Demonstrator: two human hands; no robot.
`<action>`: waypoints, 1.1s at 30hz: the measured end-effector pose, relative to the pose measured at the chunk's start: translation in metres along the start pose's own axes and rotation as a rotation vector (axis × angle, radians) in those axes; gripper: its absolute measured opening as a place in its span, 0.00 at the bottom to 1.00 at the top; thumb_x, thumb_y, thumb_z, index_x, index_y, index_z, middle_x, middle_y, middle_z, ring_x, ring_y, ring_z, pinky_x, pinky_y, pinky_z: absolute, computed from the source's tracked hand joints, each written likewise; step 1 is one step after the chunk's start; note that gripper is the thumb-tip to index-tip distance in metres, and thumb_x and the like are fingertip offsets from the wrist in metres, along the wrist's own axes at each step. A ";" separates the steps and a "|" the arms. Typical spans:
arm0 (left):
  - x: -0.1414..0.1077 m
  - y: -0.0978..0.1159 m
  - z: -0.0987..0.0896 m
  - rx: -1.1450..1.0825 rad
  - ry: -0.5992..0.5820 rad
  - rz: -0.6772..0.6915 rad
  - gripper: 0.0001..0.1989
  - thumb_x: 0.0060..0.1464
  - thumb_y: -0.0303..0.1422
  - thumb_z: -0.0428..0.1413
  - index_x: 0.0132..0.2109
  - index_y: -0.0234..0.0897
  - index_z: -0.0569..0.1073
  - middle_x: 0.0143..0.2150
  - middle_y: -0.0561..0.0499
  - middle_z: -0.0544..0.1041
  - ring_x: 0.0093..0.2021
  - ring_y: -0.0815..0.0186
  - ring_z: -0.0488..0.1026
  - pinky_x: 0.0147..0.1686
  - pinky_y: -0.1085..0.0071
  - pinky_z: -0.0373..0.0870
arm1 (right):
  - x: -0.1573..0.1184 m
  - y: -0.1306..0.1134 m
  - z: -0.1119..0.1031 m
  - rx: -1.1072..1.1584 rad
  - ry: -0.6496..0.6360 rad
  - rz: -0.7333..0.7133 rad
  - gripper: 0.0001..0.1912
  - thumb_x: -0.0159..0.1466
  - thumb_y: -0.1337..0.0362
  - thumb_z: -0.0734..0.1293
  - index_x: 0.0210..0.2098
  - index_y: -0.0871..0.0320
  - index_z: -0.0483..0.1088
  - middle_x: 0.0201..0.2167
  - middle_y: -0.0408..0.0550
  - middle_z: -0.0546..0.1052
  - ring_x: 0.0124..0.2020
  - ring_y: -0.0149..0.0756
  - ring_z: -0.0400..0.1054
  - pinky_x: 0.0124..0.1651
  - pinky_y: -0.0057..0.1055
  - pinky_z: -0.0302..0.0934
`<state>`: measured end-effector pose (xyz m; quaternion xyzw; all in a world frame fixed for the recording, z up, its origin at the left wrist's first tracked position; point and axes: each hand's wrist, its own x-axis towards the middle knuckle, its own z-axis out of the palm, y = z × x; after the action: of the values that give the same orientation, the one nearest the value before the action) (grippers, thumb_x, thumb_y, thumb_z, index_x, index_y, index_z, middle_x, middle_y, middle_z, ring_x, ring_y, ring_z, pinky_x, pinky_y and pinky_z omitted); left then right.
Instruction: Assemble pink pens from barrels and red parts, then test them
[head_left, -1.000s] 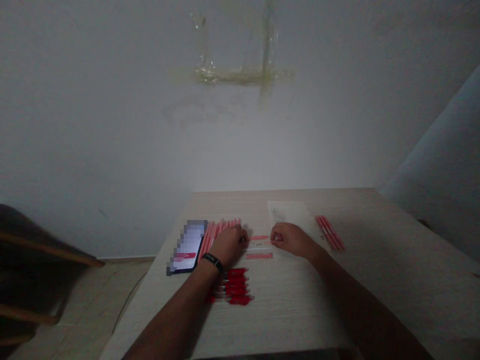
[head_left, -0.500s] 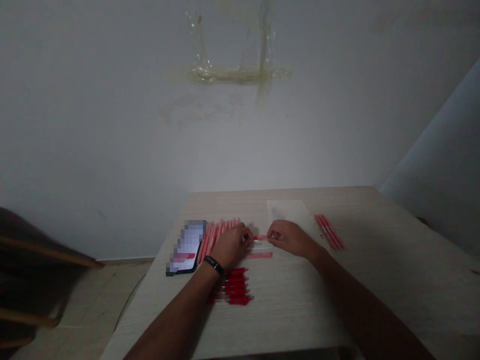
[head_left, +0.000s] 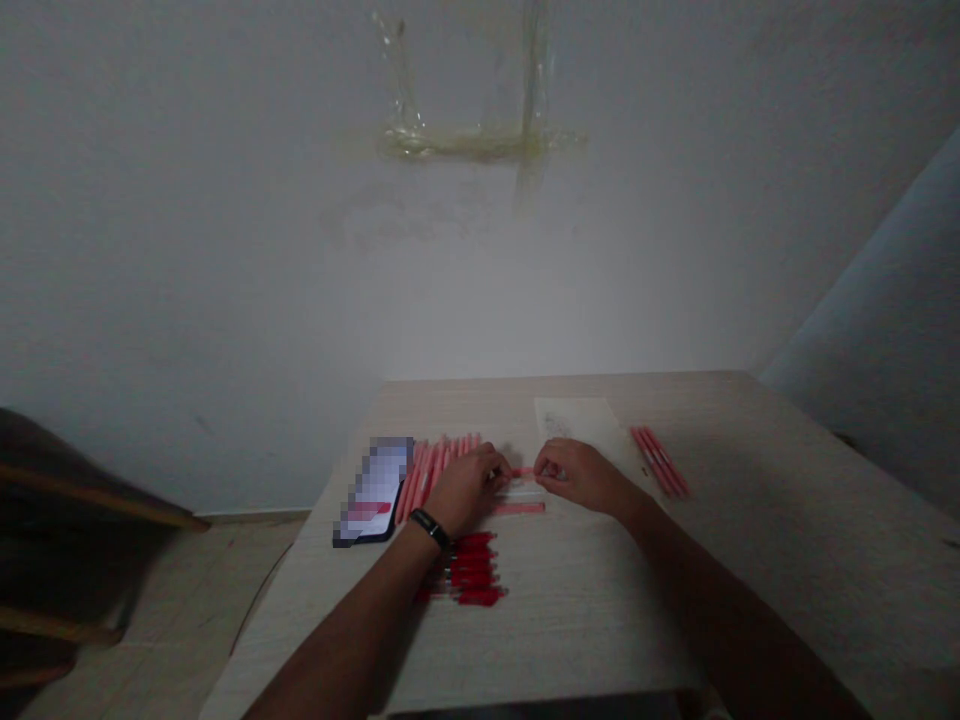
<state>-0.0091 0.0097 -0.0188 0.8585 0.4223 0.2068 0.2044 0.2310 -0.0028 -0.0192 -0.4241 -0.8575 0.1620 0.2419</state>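
- Head view: I am leaning over a pale wood-grain table (head_left: 585,600), with my left hand (head_left: 469,490) and right hand (head_left: 581,477) close together near the middle of its far half.
- My left fingertips (head_left: 499,472) and right fingertips (head_left: 541,470) are pinching from opposite sides, clamped on a slim pink stick (head_left: 523,472) that is running crosswise between my hands.
- A pale clear tube (head_left: 521,494) is lying just below that stick, and a flat pink strip (head_left: 519,508) is lying just nearer the table's near edge.
- A row of pink pens (head_left: 439,470) is lying side by side just beyond my left hand, toward the far edge.
- A cluster of red pen parts (head_left: 472,570) is lying just beyond my left wrist, which is wearing a black wristband (head_left: 429,527).
- A phone (head_left: 373,490) with a pixelated screen is sitting by the table's left edge, just beside the pink pens.
- A sheet of paper (head_left: 574,420) is lying near the far edge, and a small bundle of pink pens (head_left: 658,462) is lying to its right.
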 end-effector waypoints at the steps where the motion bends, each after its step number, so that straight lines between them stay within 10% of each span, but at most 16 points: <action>1: 0.000 0.000 0.000 0.000 0.002 0.002 0.07 0.59 0.25 0.54 0.38 0.37 0.77 0.39 0.49 0.76 0.37 0.66 0.72 0.37 0.72 0.64 | 0.000 0.000 0.000 -0.001 0.001 -0.002 0.02 0.63 0.69 0.67 0.36 0.58 0.73 0.33 0.46 0.75 0.33 0.32 0.68 0.38 0.27 0.58; 33: -0.003 0.012 0.010 -0.028 0.028 0.006 0.07 0.61 0.32 0.53 0.41 0.37 0.75 0.39 0.49 0.76 0.35 0.66 0.72 0.34 0.71 0.62 | 0.002 -0.006 0.012 0.070 0.026 -0.022 0.03 0.64 0.69 0.67 0.38 0.58 0.73 0.34 0.45 0.76 0.35 0.34 0.69 0.40 0.28 0.59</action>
<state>0.0025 -0.0012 -0.0211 0.8538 0.4198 0.2252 0.2098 0.2194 -0.0055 -0.0263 -0.4081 -0.8527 0.1838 0.2694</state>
